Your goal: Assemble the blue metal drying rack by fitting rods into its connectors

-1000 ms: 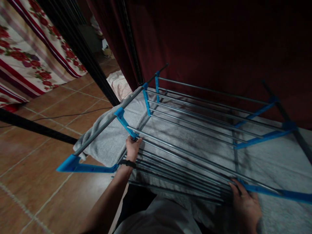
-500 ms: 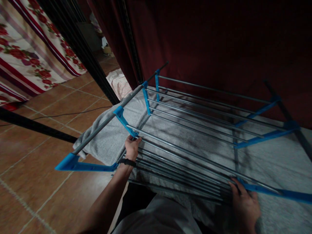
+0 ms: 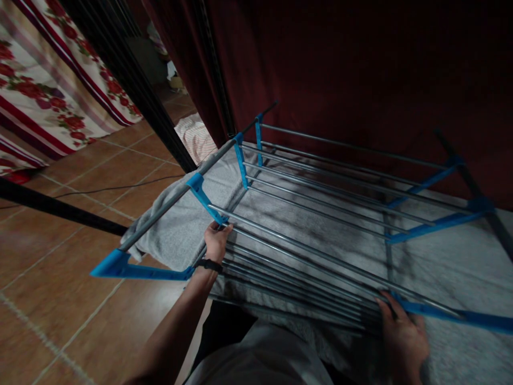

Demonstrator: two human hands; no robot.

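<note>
A drying rack [image 3: 304, 237] of grey metal bars with blue plastic brackets lies across the grey blanket in front of me. My left hand [image 3: 216, 240], with a dark band at the wrist, is closed around the rack near the lower end of a blue bracket [image 3: 203, 199]. On the right side, my right hand [image 3: 404, 331] grips the rack where a bar meets another blue bracket [image 3: 452, 314]. Several thin bars run close together between my hands. The undersides of both hands and some fingertips are hidden.
The grey blanket [image 3: 168, 235] spreads beneath the rack. A dark red curtain [image 3: 340, 69] hangs behind it. To the left stand a black metal post [image 3: 140, 91] and a floral curtain [image 3: 60, 96]. A thin cable [image 3: 100, 189] crosses the tiled floor [image 3: 52, 289].
</note>
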